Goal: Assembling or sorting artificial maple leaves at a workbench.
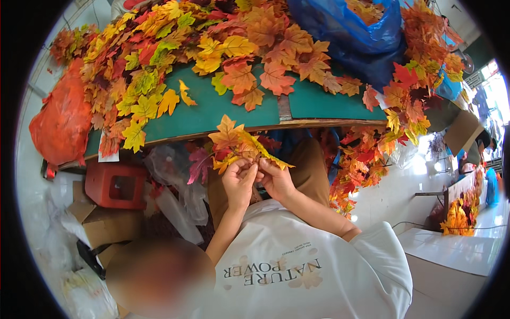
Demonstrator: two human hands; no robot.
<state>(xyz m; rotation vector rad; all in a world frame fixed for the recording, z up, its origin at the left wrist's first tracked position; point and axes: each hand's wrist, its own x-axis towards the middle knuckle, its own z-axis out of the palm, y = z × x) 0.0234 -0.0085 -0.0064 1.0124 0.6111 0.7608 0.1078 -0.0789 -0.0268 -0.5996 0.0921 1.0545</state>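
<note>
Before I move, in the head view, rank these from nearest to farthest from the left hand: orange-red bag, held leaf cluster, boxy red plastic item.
From the left hand:
1. Leaf cluster: held, just beyond the fingers.
2. Boxy red plastic item: to the left, below the green tabletop.
3. Orange-red bag: farther left, at the tabletop's end.

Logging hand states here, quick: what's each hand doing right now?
Left hand: closed, holding the orange-and-yellow leaf bunch near its base.
Right hand: closed in a pinch beside the left; exactly what it grips cannot be told.
</note>
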